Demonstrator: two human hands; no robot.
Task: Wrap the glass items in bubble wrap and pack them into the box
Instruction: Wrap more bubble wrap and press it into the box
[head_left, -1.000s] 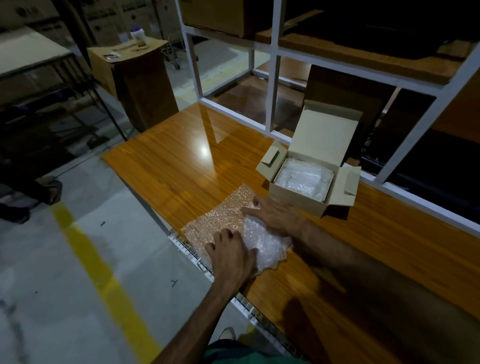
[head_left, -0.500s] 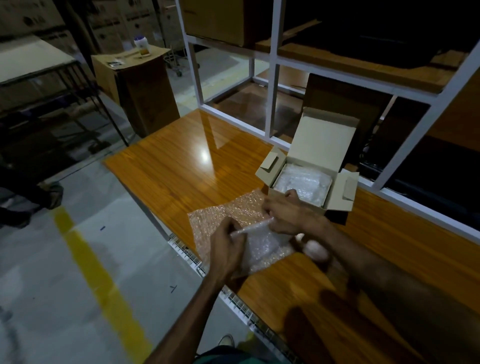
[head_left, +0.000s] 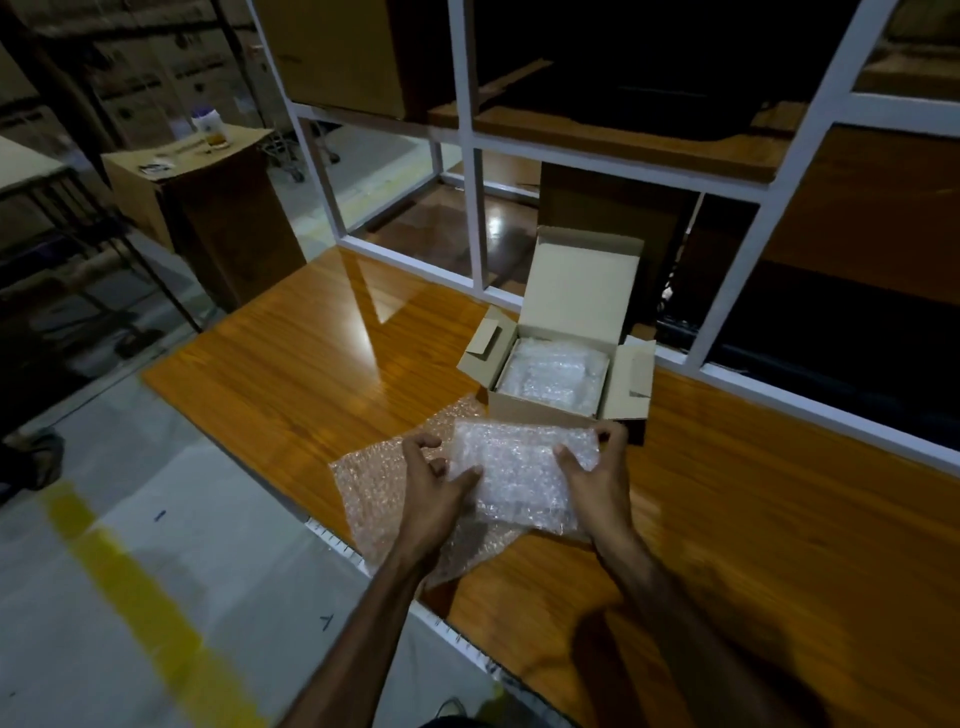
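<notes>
Both hands held a bubble-wrapped bundle (head_left: 511, 475) raised above the near edge of the wooden table (head_left: 322, 374). The left hand (head_left: 434, 491) gripped the bundle's left side, thumb laid across the near face and fingers curled behind the far edge. The right hand (head_left: 597, 475) gripped the right side, thumb on the near face and fingers curled round the upper right corner. What the wrap enclosed could not be made out through the bubbles.

A flat sheet of bubble wrap (head_left: 374, 478) lay on the table beneath the hands, its near corner reaching over the table edge. Just beyond the bundle stood an open cardboard box (head_left: 540, 410), lid flap upright at the back and side flaps spread outward. Inside it lay another bubble-wrapped item (head_left: 553, 371), filling most of the visible interior.

A white metal frame (head_left: 480, 218) rose behind the box along the table's far side. To the left, on the floor, stood a tall carton (head_left: 228, 223) with a small bottle (head_left: 208, 124) on top. A yellow line (head_left: 140, 608) ran across the concrete floor.
</notes>
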